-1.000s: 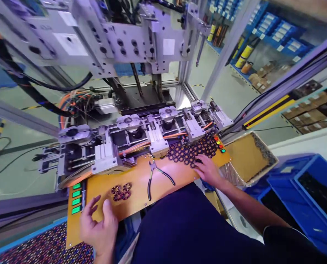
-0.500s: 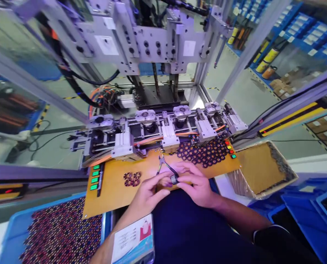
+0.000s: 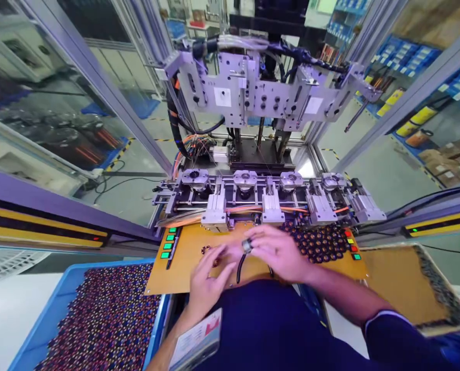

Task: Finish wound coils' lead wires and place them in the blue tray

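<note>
So, right hand (image 3: 282,256): our fingers pinch the small ring (image 3: 246,246) above the tabletop (image 3: 174,277), likely leaving its side exposed.
Left hand (image 3: 208,282): our fingers spread, grasping nothing, near the ring.

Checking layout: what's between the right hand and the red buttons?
A cluster of dark rings lies between the right hand and the red buttons, in the head view.

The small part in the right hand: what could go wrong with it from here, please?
The small part is held only by the fingertips of the right hand, so it might slip. If dropped, it could hit the black handle lying nearby. The open left hand might also nudge the rings beside it.
</note>
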Demonstrator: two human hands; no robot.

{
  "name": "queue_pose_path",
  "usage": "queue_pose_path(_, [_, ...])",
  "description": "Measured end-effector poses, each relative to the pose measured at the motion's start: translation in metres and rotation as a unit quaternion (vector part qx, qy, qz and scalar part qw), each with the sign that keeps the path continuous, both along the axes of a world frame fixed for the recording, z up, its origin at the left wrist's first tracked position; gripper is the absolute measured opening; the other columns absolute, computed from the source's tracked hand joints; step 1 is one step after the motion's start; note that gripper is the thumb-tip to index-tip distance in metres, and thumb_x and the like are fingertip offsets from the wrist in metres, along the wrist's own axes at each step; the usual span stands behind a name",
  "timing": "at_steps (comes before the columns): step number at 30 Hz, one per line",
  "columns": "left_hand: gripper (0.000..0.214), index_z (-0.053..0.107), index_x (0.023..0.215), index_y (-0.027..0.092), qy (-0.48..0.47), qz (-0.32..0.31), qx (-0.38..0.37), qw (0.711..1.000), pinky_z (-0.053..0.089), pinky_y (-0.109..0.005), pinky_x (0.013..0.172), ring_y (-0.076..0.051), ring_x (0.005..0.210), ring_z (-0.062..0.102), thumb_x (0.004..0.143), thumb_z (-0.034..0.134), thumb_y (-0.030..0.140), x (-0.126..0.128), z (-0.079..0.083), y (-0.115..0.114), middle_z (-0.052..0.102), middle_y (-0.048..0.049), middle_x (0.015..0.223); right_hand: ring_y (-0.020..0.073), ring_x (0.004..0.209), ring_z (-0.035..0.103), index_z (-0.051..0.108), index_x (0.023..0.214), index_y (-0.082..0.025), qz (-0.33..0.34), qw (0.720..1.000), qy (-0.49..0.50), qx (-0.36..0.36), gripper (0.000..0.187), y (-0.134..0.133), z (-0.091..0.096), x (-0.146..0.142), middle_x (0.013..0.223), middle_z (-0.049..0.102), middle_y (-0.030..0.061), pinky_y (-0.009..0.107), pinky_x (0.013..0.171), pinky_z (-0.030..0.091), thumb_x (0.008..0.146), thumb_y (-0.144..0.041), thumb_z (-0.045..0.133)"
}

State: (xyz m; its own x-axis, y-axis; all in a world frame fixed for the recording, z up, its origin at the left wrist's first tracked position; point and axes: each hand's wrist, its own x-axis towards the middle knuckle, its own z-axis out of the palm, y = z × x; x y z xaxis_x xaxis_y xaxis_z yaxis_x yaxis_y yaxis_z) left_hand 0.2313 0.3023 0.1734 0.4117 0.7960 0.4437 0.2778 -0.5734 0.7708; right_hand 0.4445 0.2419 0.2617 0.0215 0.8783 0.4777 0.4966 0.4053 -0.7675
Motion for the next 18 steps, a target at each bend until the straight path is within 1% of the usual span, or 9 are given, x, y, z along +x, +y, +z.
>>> queue_pose_path(2, [0.034,0.067,0.118,0.018,0.009,0.081,0.042,0.996,0.056,-0.041,0.09,-0.025,0.097,0.071,0.086,0.072,0.027,-0.013,-0.023,0.007,0.075,-0.0121,0.107,0.018,0.101,0.068,0.073,0.094,-0.017,0.022,0.998,-0.061,0.025,0.014,0.034,0.018,0.027,0.11,0.07,0.0104,0.033,0.092,0.057,0.096,-0.022,0.06])
queue_pose_path(3, [0.034,0.067,0.117,0.017,0.017,0.113,0.058,0.992,0.055,-0.043,0.092,-0.027,0.099,0.07,0.086,0.071,0.028,-0.019,-0.034,0.01,0.073,-0.0135,0.107,0.0197,0.103,0.067,0.073,0.095,-0.016,0.026,0.994,-0.106,0.031,0.014,0.054,0.025,0.041,0.113,0.069,0.012,0.036,0.093,0.056,0.095,-0.021,0.06])
queue_pose_path(5, [0.038,0.064,0.12,0.015,0.036,0.159,0.076,0.984,0.051,-0.048,0.095,-0.03,0.103,0.067,0.086,0.07,0.031,-0.028,-0.052,0.016,0.071,-0.0161,0.109,0.0228,0.104,0.066,0.074,0.095,-0.013,0.025,0.983,-0.178,0.029,0.017,0.096,0.036,0.067,0.115,0.068,0.015,0.041,0.096,0.054,0.093,-0.018,0.058])
queue_pose_path(7, [0.041,0.06,0.125,0.013,0.057,0.186,0.079,0.978,0.049,-0.051,0.096,-0.032,0.107,0.065,0.089,0.066,0.034,-0.033,-0.064,0.019,0.069,-0.0185,0.113,0.0235,0.102,0.066,0.074,0.091,-0.01,0.026,0.974,-0.225,0.012,0.016,0.133,0.037,0.087,0.114,0.068,0.0153,0.041,0.094,0.054,0.09,-0.011,0.057])
queue_pose_path(9, [0.043,0.058,0.127,0.012,0.074,0.198,0.073,0.975,0.049,-0.05,0.097,-0.032,0.109,0.064,0.091,0.063,0.036,-0.034,-0.07,0.021,0.068,-0.0195,0.115,0.0231,0.099,0.066,0.074,0.087,-0.01,0.035,0.964,-0.263,-0.01,0.016,0.161,0.033,0.098,0.112,0.068,0.0141,0.04,0.091,0.053,0.087,-0.006,0.059])
queue_pose_path(10, [0.044,0.058,0.127,0.012,0.08,0.201,0.069,0.974,0.049,-0.05,0.097,-0.032,0.109,0.064,0.091,0.062,0.037,-0.034,-0.071,0.021,0.068,-0.0196,0.115,0.0226,0.098,0.066,0.074,0.085,-0.01,0.041,0.958,-0.282,-0.021,0.015,0.171,0.029,0.101,0.111,0.069,0.0133,0.038,0.089,0.053,0.086,-0.005,0.059])
queue_pose_path(12, [0.045,0.059,0.126,0.012,0.089,0.202,0.059,0.973,0.049,-0.049,0.097,-0.032,0.109,0.064,0.092,0.061,0.04,-0.034,-0.072,0.02,0.068,-0.0195,0.115,0.0214,0.097,0.065,0.074,0.085,-0.01,0.055,0.947,-0.315,-0.04,0.015,0.181,0.023,0.104,0.109,0.069,0.0117,0.036,0.088,0.052,0.085,-0.004,0.06])
queue_pose_path(15, [0.045,0.06,0.125,0.011,0.099,0.205,0.043,0.973,0.049,-0.049,0.098,-0.032,0.108,0.064,0.092,0.06,0.042,-0.034,-0.073,0.02,0.068,-0.0197,0.115,0.0204,0.099,0.063,0.073,0.087,-0.011,0.067,0.93,-0.358,-0.06,0.015,0.183,0.019,0.104,0.109,0.069,0.0107,0.034,0.09,0.05,0.087,-0.006,0.059])
queue_pose_path(18, [0.046,0.06,0.123,0.012,0.105,0.207,0.028,0.972,0.049,-0.049,0.099,-0.032,0.108,0.064,0.091,0.06,0.044,-0.034,-0.073,0.02,0.069,-0.0188,0.114,0.0209,0.099,0.061,0.072,0.088,-0.011,0.066,0.913,-0.395,-0.073,0.018,0.183,0.019,0.103,0.108,0.068,0.011,0.034,0.09,0.048,0.09,-0.008,0.055])
